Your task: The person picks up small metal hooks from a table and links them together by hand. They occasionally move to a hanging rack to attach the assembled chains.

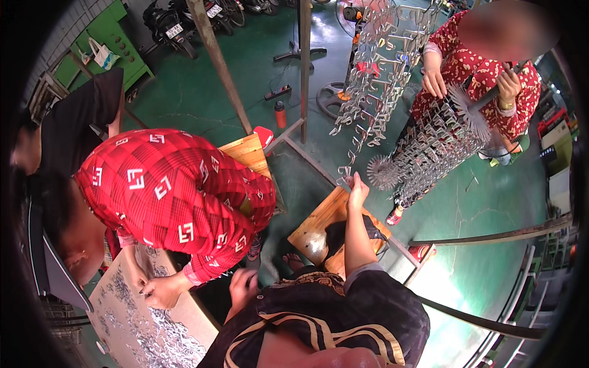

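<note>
The right hand [358, 191] is extended forward from the body, its grip narrow, with thumb and fingers pinched on a small metal hook [346, 174] at the lower end of a hanging strand. That hook is located above the floor, just beyond the edge of a wooden seat [311, 236]. The strand belongs to a group of hanging metal hooks [375, 80], linked in rows, which occupies the upper middle of the view. The left hand [243, 286] is positioned low beside the wearer's dark shirt [386, 313], fingers partly curled; whether its grip contains anything cannot be told. A dark item [340, 242] lies on the wooden seat, its kind not determinable. At upper right, a person in a red patterned top [451, 46] holds a rod fitted with toothed discs [469, 113], and many hooks are hung in rows between the discs. At left, a second person in a red checked top [165, 178] bends over a tabletop [193, 334], with both hands close together above it; loose metal pieces [169, 334] are spread across its surface. Also noted on the green floor [202, 92]: a red bottle [280, 115] standing upright near a metal post [305, 61], and a dark power strip [278, 92] behind it. Parked motorbikes [173, 30] stand at the rear.
</note>
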The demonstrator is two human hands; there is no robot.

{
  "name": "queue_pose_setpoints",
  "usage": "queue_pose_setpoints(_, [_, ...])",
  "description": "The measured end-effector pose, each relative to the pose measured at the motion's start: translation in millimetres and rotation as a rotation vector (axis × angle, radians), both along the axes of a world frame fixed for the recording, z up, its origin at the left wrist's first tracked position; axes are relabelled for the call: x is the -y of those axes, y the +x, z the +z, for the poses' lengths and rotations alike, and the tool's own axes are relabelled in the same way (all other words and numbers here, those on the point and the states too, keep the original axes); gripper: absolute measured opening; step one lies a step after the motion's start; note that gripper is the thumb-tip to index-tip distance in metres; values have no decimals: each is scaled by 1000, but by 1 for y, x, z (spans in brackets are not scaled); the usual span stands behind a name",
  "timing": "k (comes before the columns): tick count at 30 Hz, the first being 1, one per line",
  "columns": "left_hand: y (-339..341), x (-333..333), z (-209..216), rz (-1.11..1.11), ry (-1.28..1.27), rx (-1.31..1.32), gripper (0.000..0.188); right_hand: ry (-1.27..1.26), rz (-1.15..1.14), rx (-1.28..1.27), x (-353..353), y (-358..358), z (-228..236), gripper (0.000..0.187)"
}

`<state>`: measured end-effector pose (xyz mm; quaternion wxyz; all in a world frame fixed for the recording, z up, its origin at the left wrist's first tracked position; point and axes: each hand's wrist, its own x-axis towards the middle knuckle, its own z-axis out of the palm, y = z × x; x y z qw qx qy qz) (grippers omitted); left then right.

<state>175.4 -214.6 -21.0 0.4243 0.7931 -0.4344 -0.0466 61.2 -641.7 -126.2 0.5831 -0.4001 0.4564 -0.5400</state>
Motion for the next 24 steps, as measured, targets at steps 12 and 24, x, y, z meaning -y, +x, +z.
queue_pose_setpoints(12, [4, 313, -7, -403, -170, -190, 16, 5, 227, 16, -27, -4, 25, 45])
queue_pose_setpoints(24, [2, 342, -29, -420, -335, 59, 8, -71, 129, -237, -39, 6, 43, 31])
